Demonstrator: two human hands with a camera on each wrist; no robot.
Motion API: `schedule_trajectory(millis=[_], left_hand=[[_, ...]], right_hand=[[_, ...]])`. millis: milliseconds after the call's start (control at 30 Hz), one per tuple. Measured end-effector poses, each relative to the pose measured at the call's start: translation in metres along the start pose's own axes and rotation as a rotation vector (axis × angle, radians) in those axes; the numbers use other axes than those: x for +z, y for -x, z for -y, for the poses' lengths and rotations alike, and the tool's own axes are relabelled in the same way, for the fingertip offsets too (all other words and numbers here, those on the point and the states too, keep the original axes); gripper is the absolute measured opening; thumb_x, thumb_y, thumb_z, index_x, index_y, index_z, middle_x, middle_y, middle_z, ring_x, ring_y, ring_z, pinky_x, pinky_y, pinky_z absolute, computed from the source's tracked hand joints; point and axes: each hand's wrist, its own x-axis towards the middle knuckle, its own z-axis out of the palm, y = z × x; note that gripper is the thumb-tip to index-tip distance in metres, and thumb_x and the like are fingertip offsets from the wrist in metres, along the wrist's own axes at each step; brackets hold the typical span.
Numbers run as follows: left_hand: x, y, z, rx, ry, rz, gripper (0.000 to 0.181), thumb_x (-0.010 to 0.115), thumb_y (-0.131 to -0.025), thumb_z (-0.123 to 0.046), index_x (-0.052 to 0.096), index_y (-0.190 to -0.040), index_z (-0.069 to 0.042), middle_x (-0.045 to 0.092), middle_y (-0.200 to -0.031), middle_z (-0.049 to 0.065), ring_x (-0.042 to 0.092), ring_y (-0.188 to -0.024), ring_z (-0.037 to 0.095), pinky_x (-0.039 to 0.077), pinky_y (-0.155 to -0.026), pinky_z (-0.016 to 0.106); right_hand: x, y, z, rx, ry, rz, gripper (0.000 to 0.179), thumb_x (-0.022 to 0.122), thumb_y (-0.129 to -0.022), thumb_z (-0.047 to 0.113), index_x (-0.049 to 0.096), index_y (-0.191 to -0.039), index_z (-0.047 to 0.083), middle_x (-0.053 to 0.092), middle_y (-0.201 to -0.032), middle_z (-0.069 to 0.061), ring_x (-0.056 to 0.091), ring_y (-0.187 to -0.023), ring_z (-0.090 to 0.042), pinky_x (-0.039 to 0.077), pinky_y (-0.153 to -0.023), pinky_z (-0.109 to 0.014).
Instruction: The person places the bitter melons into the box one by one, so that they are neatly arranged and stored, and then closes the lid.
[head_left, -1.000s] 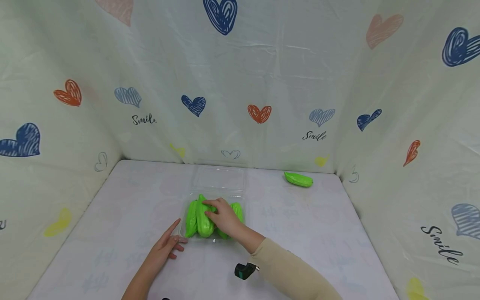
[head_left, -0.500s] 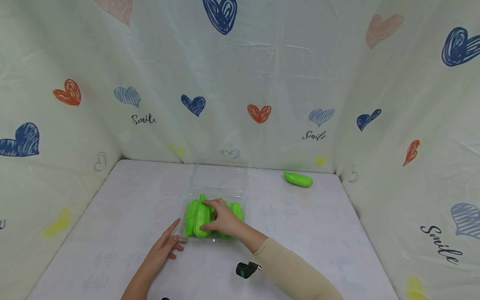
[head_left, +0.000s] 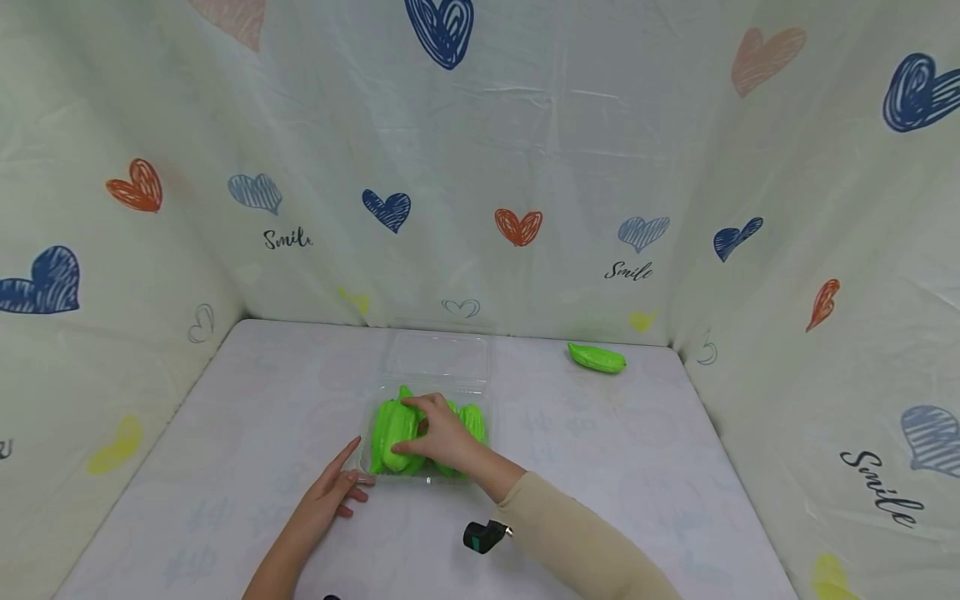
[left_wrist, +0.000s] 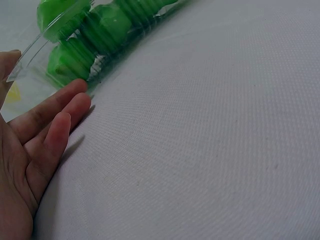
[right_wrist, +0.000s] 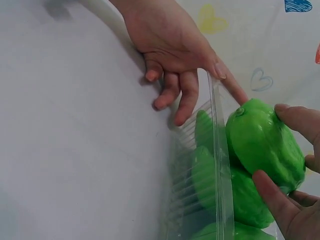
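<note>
Arched over a clear plastic hinged box [right_wrist: 220,145], the right hand [head_left: 447,437] pinches a glossy bright-green, ribbed, elongated fruit-like piece [head_left: 399,432] atop similar green pieces [head_left: 472,422], apparently gripping end to end to keep it aligned. The left hand [head_left: 322,497], fingers spread, thumb at the box's near-left corner, seemingly steadies it. A lone green piece [head_left: 597,359] lies near the white tabletop's [head_left: 600,467] far-right corner.

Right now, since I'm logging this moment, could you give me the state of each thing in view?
Clear container: open, partly filled
Lid: folded back
Held green vegetable: gripped, over the others
Other green vegetables: lying in the container
Lone green vegetable: lying on the table, outside the container
Right grip: closed around one vegetable
Left grip: fingers extended at the container's corner
</note>
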Motion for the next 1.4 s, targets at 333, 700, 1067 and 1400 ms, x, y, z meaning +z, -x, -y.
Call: schedule_trajectory(millis=[333, 700, 1067, 1400], left_hand=[[0.000, 0.000, 0.000, -0.009, 0.003, -0.003, 0.054, 0.047, -0.104, -0.033, 0.029, -0.154, -0.025, 0.069, -0.109, 0.011, 0.064, -0.086, 0.020, 0.052, -0.067, 0.034], [0.002, 0.000, 0.000, 0.027, 0.014, -0.011, 0.053, 0.047, -0.104, -0.030, 0.030, -0.154, -0.022, 0.069, -0.107, 0.012, 0.064, -0.084, 0.019, 0.051, -0.065, 0.033], [0.001, 0.000, 0.001, 0.019, 0.010, -0.010, 0.054, 0.047, -0.104, -0.031, 0.029, -0.154, -0.021, 0.069, -0.108, 0.013, 0.064, -0.084, 0.018, 0.051, -0.066, 0.033], [0.003, 0.000, 0.000, 0.008, -0.013, -0.013, 0.055, 0.046, -0.104, -0.032, 0.028, -0.154, -0.020, 0.069, -0.108, 0.013, 0.065, -0.084, 0.019, 0.051, -0.066, 0.033]], right_hand=[[-0.001, 0.000, 0.000, 0.003, -0.002, 0.003, 0.076, 0.081, -0.080, 0.039, 0.048, -0.143, 0.014, 0.042, -0.133, -0.010, 0.053, -0.101, -0.019, 0.048, -0.074, -0.024], [-0.026, 0.011, -0.013, -0.043, -0.002, -0.024, 0.073, 0.080, -0.082, 0.035, 0.046, -0.144, 0.015, 0.044, -0.136, -0.011, 0.053, -0.110, -0.027, 0.048, -0.076, -0.026], [-0.054, 0.023, -0.037, -0.097, -0.017, -0.100, 0.067, 0.079, -0.084, 0.023, 0.048, -0.142, 0.009, 0.046, -0.137, -0.010, 0.053, -0.111, -0.027, 0.051, -0.083, -0.039], [-0.078, 0.033, -0.067, -0.106, -0.020, -0.198, 0.061, 0.078, -0.084, 0.020, 0.052, -0.138, 0.010, 0.049, -0.134, -0.010, 0.053, -0.110, -0.033, 0.049, -0.083, -0.043]])
